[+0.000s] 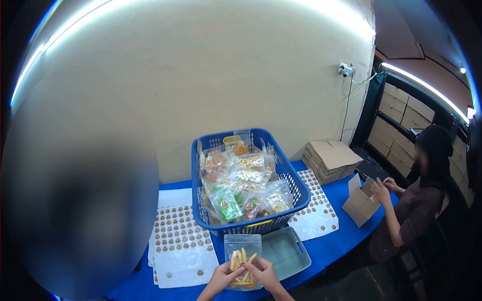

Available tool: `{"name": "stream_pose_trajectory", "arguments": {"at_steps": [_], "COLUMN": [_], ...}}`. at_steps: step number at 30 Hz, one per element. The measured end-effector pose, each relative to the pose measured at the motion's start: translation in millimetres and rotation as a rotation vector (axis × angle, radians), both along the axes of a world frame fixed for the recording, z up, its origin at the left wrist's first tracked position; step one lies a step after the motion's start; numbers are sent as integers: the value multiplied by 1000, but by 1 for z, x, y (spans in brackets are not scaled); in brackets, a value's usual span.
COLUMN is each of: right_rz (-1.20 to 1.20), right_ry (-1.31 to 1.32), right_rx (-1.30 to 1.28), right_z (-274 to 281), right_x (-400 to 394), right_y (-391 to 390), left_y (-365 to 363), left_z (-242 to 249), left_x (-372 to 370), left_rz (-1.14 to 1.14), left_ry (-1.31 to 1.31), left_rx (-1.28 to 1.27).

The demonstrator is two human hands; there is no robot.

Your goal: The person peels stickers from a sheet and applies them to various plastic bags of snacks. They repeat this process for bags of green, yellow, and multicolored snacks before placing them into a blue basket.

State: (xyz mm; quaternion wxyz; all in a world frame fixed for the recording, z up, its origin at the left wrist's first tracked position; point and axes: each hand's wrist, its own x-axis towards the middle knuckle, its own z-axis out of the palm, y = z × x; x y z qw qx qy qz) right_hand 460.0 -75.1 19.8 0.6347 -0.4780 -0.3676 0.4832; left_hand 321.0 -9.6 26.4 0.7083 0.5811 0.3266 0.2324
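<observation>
A clear zip bag with yellow finger-shaped snack sticks (243, 242) is held up in front of me, its zip end toward the basket. My left hand (224, 279) closes on the bag's left side. From the other side my right hand (265, 273) grips it too, with both thumbs near each other on the bag's front. Whether something small lies under the thumbs, I cannot make out. Behind and right of the bag is a grey-green plastic tray (296, 268). Beyond it stands a blue basket (301, 196) filled with clear bags of snacks (251, 175).
Sheets of round stickers (183, 251) lie left of the basket, with another sticker sheet (321, 213) on its right. Folded cardboard (331, 158) is stacked at the back right. A co-worker (416, 210) handles a cardboard box (360, 204). A blurred shape (85, 200) covers the left side.
</observation>
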Motion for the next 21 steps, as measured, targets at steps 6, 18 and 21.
{"name": "stream_pose_trajectory", "arguments": {"at_steps": [6, 18, 21], "right_rz": [-140, -73, -71], "right_ry": [-28, -260, -209], "right_rx": [-32, -24, -30], "right_z": [-4, 21, 11], "right_x": [18, 25, 14], "right_y": [-10, -12, -14], "left_y": [2, -30, -35], "left_z": [5, 1, -8], "left_x": [21, 29, 15], "left_rz": [-114, 72, 80], "left_ry": [-74, -216, -209], "left_rx": [17, 39, 76]}}
